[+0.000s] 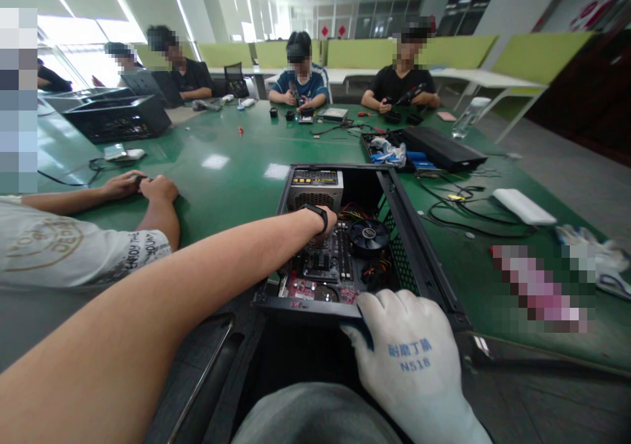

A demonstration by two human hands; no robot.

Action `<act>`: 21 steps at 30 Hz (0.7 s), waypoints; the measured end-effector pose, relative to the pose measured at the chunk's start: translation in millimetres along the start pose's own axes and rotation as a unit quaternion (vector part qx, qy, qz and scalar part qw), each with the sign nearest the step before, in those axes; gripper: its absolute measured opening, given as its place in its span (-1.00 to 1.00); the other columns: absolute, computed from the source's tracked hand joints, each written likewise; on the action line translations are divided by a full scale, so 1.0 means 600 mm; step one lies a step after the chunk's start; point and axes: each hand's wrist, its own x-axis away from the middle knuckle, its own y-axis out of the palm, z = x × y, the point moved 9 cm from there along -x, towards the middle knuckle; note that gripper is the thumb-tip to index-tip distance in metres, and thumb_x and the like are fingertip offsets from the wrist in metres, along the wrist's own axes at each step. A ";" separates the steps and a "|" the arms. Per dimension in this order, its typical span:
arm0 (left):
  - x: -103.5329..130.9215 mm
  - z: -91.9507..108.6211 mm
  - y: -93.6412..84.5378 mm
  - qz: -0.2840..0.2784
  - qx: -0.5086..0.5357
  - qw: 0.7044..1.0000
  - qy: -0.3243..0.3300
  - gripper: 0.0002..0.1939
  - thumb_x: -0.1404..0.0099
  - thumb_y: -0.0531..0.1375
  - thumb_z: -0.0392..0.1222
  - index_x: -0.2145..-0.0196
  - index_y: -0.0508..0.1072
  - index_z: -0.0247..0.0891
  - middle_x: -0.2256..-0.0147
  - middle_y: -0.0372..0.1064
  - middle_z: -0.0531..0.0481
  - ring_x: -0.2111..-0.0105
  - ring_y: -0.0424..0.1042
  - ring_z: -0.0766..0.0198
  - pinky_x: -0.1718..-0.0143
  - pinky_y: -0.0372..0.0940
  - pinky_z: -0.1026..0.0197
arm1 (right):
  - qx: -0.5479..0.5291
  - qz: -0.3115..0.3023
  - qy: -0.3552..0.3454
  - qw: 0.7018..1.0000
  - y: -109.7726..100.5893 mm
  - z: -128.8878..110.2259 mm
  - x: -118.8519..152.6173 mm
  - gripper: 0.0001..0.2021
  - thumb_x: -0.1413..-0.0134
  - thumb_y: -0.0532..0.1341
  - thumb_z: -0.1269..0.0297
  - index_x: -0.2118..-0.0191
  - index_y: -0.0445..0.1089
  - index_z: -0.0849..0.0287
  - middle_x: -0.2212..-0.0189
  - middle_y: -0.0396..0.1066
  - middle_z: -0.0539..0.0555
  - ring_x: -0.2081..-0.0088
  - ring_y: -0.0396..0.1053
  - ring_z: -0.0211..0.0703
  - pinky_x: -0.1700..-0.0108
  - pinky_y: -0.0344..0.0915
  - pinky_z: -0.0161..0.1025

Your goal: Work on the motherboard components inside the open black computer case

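An open black computer case (424, 260) lies in front of me at the table's near edge. My right hand (409, 345), in a white glove with blue print, grips the near edge of its frame. My bare left hand (329, 219), with a black wristband, reaches inside below the power supply (316, 191). Its fingers are mostly hidden, so what they hold does not show. Close to that hand run yellow and red wires (357, 212). A motherboard (320, 260) with a round black CPU fan (369, 237) fills the case floor.
On the green table (221, 148), loose black cables (458, 214), a white box-shaped item (523, 207) and gloves (596, 260) lie right. A black tray (409, 154) sits beyond the case. A person's forearms (158, 197) rest at left; several people sit across.
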 end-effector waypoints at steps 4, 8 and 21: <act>0.006 0.000 0.012 -0.053 -0.038 0.998 -0.017 -0.65 0.18 0.45 -0.11 0.40 0.62 -0.33 0.36 0.54 -0.28 0.15 0.48 -0.11 0.08 0.33 0.07 | -0.002 -0.002 -0.001 1.000 0.001 0.000 0.000 -0.82 0.06 0.31 0.10 0.35 0.36 0.03 0.45 0.31 0.05 0.36 0.19 -0.03 0.31 -0.11 -0.10; 0.014 0.009 0.012 -0.076 -0.058 0.995 -0.022 -0.61 0.19 0.46 -0.12 0.36 0.63 -0.36 0.32 0.54 -0.31 0.13 0.47 -0.17 0.05 0.32 0.03 | -0.004 0.001 -0.001 1.000 -0.001 -0.001 -0.001 -0.81 0.07 0.32 0.11 0.36 0.36 0.02 0.45 0.30 0.04 0.37 0.19 -0.03 0.31 -0.11 -0.10; 0.047 0.030 0.007 -0.150 -0.160 0.976 -0.005 -0.48 0.17 0.44 -0.10 0.18 0.61 -0.29 0.22 0.57 -0.16 0.06 0.47 -0.03 -0.02 0.29 0.18 | 0.002 -0.005 -0.007 1.000 -0.001 -0.002 0.000 -0.76 0.02 0.31 0.03 0.31 0.37 0.04 0.43 0.30 0.04 0.36 0.16 -0.04 0.30 -0.12 -0.11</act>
